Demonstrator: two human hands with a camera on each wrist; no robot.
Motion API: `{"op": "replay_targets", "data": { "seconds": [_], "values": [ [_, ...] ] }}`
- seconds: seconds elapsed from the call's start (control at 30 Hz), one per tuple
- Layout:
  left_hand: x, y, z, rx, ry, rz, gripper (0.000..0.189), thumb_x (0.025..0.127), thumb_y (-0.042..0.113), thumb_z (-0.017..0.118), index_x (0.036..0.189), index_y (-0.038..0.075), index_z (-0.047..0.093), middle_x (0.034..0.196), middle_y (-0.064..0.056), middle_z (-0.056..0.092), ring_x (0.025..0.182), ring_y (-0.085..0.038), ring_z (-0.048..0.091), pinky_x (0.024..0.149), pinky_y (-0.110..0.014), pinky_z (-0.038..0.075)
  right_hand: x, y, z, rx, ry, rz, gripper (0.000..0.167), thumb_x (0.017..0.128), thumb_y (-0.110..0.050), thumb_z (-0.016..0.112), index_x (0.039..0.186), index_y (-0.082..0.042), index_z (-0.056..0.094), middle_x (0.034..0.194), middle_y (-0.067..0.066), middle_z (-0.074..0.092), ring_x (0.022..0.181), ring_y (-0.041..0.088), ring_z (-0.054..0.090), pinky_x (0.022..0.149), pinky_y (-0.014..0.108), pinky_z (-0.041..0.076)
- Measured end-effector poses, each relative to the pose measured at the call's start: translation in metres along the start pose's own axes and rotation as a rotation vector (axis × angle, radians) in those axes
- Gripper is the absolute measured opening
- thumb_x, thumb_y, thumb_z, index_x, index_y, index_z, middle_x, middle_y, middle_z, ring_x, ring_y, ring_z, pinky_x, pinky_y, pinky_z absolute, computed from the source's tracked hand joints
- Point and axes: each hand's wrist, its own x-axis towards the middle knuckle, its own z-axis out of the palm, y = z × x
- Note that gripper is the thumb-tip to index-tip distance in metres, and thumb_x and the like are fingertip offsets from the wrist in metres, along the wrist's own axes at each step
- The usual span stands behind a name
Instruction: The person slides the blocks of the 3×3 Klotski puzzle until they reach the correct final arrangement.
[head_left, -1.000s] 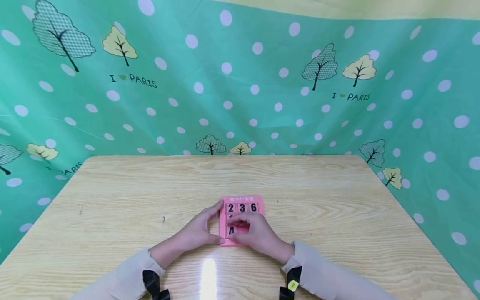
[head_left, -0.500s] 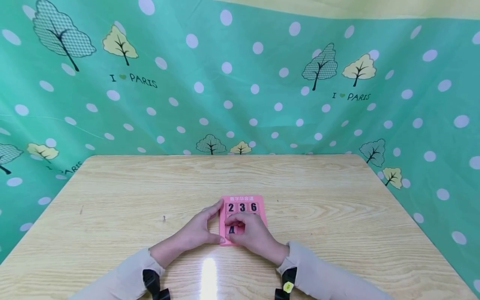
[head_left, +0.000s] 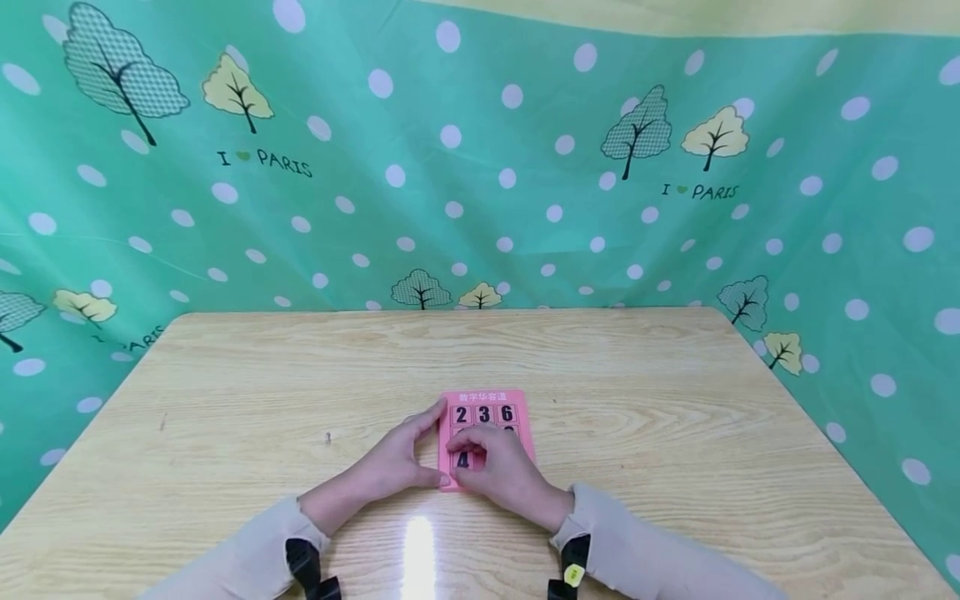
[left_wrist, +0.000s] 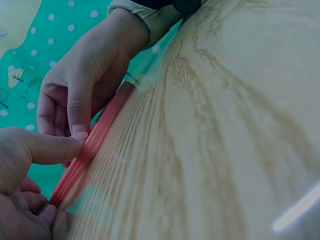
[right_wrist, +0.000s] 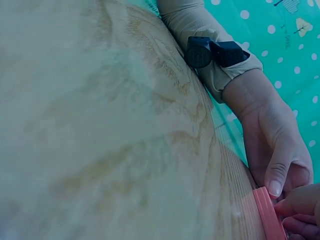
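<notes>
A pink number slide puzzle (head_left: 522, 400) lies flat on the wooden table, its black 2, 3 and 6 showing in the top row. My left hand (head_left: 397, 458) holds its left side, index finger at the upper corner and thumb at the lower one. Over the lower rows, my right hand (head_left: 502, 467) has its thumb and bent index fingertip at the left column, with the 4 tile (head_left: 462, 461) showing between them. That hand hides most of the other lower tiles. In the left wrist view, the right thumb presses down on the puzzle (left_wrist: 97, 135) beside the left thumb.
The pale wooden table (head_left: 300, 367) reaches back to a green dotted cloth (head_left: 337, 242) with printed trees. A bright light reflection (head_left: 418, 554) lies on the tabletop near the front. Black cameras (head_left: 303, 562) are strapped on both wrists.
My right hand has shifted slightly left across the puzzle, uncovering part of a tile at the right of the middle row. The left hand stays in place.
</notes>
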Motion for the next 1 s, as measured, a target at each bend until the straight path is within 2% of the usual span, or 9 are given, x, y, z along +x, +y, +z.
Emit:
{"op": "replay_targets", "data": {
  "seconds": [0.27, 0.57, 0.77, 1.0],
  "values": [
    [0.001, 0.002, 0.000, 0.011, 0.005, -0.045, 0.101, 0.068, 0.013, 0.083, 0.149, 0.005, 0.022, 0.154, -0.011, 0.024, 0.142, -0.030, 0.017, 0.115, -0.049, 0.015, -0.002, 0.002, -0.004, -0.026, 0.000, -0.022, 0.030, 0.073, -0.002, 0.073, 0.102, -0.009, 0.070, 0.100, -0.003, 0.068, 0.097, 0.011, 0.059, 0.087, 0.025, 0.049],
    [0.000, 0.003, 0.000, 0.015, 0.015, -0.044, 0.102, 0.066, 0.008, 0.082, 0.148, 0.001, 0.021, 0.153, -0.013, 0.024, 0.141, -0.029, 0.020, 0.115, -0.048, 0.012, -0.009, 0.007, -0.013, -0.024, 0.019, 0.002, 0.026, 0.075, -0.005, 0.073, 0.100, -0.010, 0.071, 0.102, -0.003, 0.067, 0.094, 0.011, 0.059, 0.082, 0.025, 0.050],
    [0.000, 0.003, 0.000, 0.014, 0.015, -0.051, 0.102, 0.066, 0.009, 0.082, 0.148, 0.003, 0.022, 0.153, -0.013, 0.024, 0.142, -0.031, 0.018, 0.115, -0.051, 0.011, -0.014, 0.010, -0.019, 0.000, 0.030, 0.015, 0.026, 0.075, -0.005, 0.073, 0.100, -0.012, 0.070, 0.101, -0.004, 0.067, 0.099, 0.012, 0.059, 0.089, 0.028, 0.050],
    [-0.002, 0.001, 0.002, 0.015, 0.025, -0.060, 0.102, 0.066, 0.011, 0.083, 0.149, 0.005, 0.023, 0.153, -0.014, 0.026, 0.141, -0.034, 0.019, 0.114, -0.052, 0.011, -0.017, 0.015, -0.020, -0.008, 0.029, 0.003, 0.027, 0.076, -0.003, 0.073, 0.101, -0.011, 0.070, 0.100, -0.004, 0.067, 0.098, 0.014, 0.061, 0.089, 0.029, 0.050]
  ]
}}
